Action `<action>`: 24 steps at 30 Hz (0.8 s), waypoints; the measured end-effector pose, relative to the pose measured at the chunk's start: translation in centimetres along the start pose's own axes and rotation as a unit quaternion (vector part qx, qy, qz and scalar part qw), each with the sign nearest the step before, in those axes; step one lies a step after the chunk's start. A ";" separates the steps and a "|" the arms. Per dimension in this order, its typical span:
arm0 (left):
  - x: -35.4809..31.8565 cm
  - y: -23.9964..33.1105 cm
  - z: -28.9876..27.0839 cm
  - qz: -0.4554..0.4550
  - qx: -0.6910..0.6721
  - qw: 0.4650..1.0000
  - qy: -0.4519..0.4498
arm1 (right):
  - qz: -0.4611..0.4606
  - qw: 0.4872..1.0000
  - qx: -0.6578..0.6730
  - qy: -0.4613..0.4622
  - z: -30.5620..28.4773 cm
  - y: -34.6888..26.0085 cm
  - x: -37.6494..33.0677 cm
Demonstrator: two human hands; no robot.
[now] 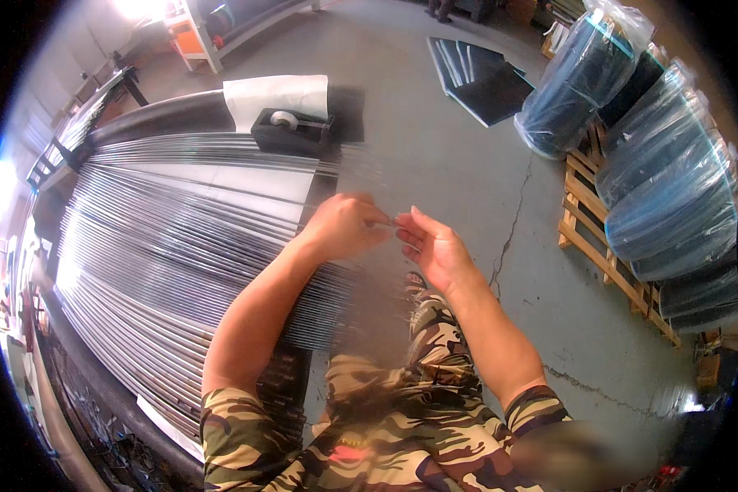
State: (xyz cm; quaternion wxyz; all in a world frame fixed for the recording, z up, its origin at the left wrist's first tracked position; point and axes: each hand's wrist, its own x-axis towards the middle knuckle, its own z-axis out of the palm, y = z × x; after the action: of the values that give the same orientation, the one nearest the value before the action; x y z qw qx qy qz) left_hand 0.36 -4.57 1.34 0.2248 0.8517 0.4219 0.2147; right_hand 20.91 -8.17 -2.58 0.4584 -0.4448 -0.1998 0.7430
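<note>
Beside a black tape dispenser [291, 129] and wrapped rolls [664, 164] on a pallet [603, 262], the left hand [344, 225] pinches fine threads [180, 238] at the sheet's right edge, meeting the half-open right hand [430, 246], fingertips touching.

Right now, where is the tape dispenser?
In the head view, the black tape dispenser sits upper left of centre, at the far edge of the sheet of threads, beside a white sheet, beyond both hands.

Left hand [346, 227]: my fingers curled, tips pinched together, knuckles up.
Right hand [431, 246]: palm turned inward, fingertips meeting my left hand's.
Forearms: both bare, angled inward.
</note>
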 end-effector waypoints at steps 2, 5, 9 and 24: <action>0.0 0.0 0.0 -0.004 -0.003 1.000 0.002 | 0.001 1.000 -0.004 0.000 0.0 0.0 0.1; 0.0 -0.2 0.1 0.004 0.004 1.000 0.011 | 0.000 1.000 -0.005 0.001 -0.1 0.1 0.3; 0.0 -1.0 1.0 0.017 -0.004 0.999 0.046 | -0.002 1.000 -0.008 0.007 0.1 0.1 0.3; -0.1 -1.5 0.3 0.061 0.064 0.996 0.006 | -0.038 0.981 -0.186 0.033 -0.6 1.6 2.0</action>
State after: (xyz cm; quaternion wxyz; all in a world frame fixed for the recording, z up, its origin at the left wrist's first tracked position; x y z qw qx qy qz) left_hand -0.45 -3.89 0.28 0.1541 0.8870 0.3835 0.2058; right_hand 20.24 -7.30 -4.94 0.4019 -0.5386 -0.3355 0.6601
